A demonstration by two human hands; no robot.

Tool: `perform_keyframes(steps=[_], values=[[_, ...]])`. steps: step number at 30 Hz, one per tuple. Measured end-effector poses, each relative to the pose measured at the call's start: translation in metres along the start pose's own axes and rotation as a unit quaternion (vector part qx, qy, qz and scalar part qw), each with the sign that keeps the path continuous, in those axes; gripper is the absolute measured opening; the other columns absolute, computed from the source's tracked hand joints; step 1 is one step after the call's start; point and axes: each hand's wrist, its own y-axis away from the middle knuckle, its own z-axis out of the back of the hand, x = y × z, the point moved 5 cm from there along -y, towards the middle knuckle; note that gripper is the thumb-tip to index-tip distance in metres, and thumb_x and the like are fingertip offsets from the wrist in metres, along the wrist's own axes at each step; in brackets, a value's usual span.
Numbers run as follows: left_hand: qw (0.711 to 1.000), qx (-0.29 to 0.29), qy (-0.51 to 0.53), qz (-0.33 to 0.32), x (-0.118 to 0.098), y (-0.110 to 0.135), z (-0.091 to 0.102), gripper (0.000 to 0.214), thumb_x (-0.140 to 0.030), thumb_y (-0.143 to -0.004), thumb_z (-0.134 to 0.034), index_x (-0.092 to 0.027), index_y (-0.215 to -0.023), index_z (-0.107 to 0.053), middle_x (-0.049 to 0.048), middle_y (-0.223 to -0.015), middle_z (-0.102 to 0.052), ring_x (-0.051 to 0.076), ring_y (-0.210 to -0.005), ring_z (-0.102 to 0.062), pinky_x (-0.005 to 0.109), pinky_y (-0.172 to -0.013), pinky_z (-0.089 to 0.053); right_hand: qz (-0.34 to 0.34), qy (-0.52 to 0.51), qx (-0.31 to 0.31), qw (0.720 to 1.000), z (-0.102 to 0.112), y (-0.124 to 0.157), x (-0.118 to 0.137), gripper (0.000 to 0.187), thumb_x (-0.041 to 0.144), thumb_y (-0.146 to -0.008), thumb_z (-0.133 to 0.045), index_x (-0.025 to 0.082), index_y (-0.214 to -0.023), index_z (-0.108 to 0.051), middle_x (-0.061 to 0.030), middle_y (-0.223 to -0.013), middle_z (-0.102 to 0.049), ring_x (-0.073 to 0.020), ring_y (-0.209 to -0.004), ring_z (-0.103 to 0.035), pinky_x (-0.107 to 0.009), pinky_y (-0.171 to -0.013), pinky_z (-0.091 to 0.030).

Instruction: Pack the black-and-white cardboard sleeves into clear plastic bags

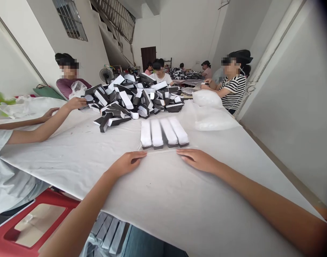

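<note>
forearms (92, 205) nearest, both extended over white-covered tabletop (158, 200). left hand (127, 163) and right hand (199, 159): fingers partly curled, tips at near edge of clear plastic (163, 151); cannot tell if pinching it. four white-topped boxes (157, 133) lie side by side just beyond the fingertips, apart from them. farther out: loose heap of black-and-white boxes (125, 100).

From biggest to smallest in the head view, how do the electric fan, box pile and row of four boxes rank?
1. Box pile
2. Row of four boxes
3. Electric fan, though it stands farther off, so its true size is unsure.
</note>
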Motion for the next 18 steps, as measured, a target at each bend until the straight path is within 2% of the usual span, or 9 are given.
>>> perform_keyframes(steps=[3,5,9,11,15,18], values=[[0.998,-0.040,0.024,0.039,0.009,0.001,0.008,0.033,-0.040,-0.091,-0.048,-0.027,-0.112,-0.069,0.0021,-0.126,-0.065,0.022,-0.118,-0.058,0.036,-0.104,-0.046,-0.096,-0.055,-0.012,0.994,0.024,0.014,-0.035,0.037,0.046,-0.096,-0.043,0.030,-0.112,-0.071,-0.0001,-0.124,-0.067,-0.0274,-0.120,-0.058,-0.044,-0.104,-0.043],[0.995,-0.071,0.025,0.059,0.011,0.001,0.010,0.027,-0.042,-0.090,-0.050,-0.025,-0.095,-0.070,0.0038,-0.119,-0.067,0.023,-0.112,-0.060,0.037,-0.099,-0.048,-0.147,-0.117,-0.036,0.981,0.034,0.017,-0.056,0.037,0.048,-0.094,-0.044,0.027,-0.099,-0.074,-0.0015,-0.116,-0.070,-0.0280,-0.115,-0.061,-0.043,-0.101,-0.043],[0.986,-0.130,-0.005,0.108,0.013,-0.004,0.008,0.021,-0.038,-0.088,-0.053,-0.021,-0.077,-0.062,0.0054,-0.129,-0.058,0.025,-0.118,-0.055,0.042,-0.101,-0.044,-0.192,-0.237,-0.103,0.947,0.036,0.014,-0.080,0.037,0.047,-0.093,-0.043,0.022,-0.090,-0.071,-0.0048,-0.105,-0.073,-0.0248,-0.100,-0.068,-0.040,-0.099,-0.043],[0.982,-0.141,-0.014,0.122,0.013,-0.008,0.007,0.020,-0.036,-0.087,-0.053,-0.021,-0.077,-0.059,0.0066,-0.130,-0.058,0.026,-0.117,-0.055,0.042,-0.101,-0.044,-0.193,-0.256,-0.119,0.940,0.033,0.013,-0.085,0.036,0.046,-0.092,-0.045,0.021,-0.088,-0.069,-0.0055,-0.101,-0.073,-0.0232,-0.090,-0.070,-0.040,-0.097,-0.044],[0.984,-0.125,-0.049,0.117,0.012,-0.011,0.011,0.016,-0.034,-0.088,-0.049,-0.021,-0.085,-0.058,0.0069,-0.100,-0.067,0.025,-0.099,-0.061,0.039,-0.088,-0.048,-0.181,-0.282,-0.136,0.932,0.030,0.015,-0.089,0.035,0.048,-0.090,-0.046,0.021,-0.086,-0.068,-0.0055,-0.097,-0.073,-0.0214,-0.083,-0.070,-0.038,-0.092,-0.046],[0.971,-0.176,-0.100,0.124,0.013,0.020,0.035,0.027,-0.035,-0.088,-0.048,-0.022,-0.111,-0.056,0.0058,-0.093,-0.067,0.028,-0.106,-0.058,0.041,-0.092,-0.046,-0.173,-0.279,-0.142,0.934,0.032,0.015,-0.090,0.037,0.050,-0.088,-0.045,0.021,-0.085,-0.067,-0.0061,-0.095,-0.073,-0.0213,-0.081,-0.069,-0.038,-0.090,-0.048]])
